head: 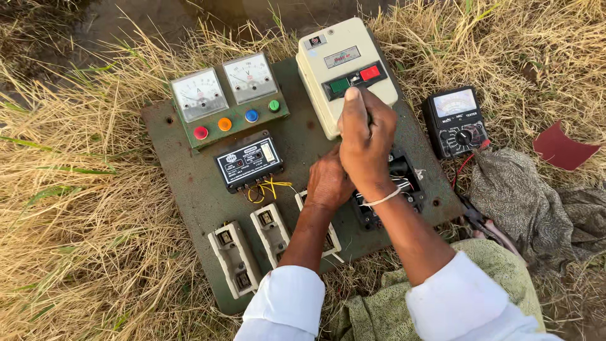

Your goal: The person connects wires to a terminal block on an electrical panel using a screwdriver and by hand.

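- A green panel [189, 183] lies flat on dry grass, faces up for reach from above
- The right hand [365, 142] is fisted round a thin tool, hardly visible, held upright over an open black unit [404, 183] just below the grip
- The left hand [328, 183] rests on the panel beside it, seemingly steadying; its fingers are hidden
- Above the right fist sits a cream starter box [334, 82]; a multimeter [456, 121] lies right of it, dial up
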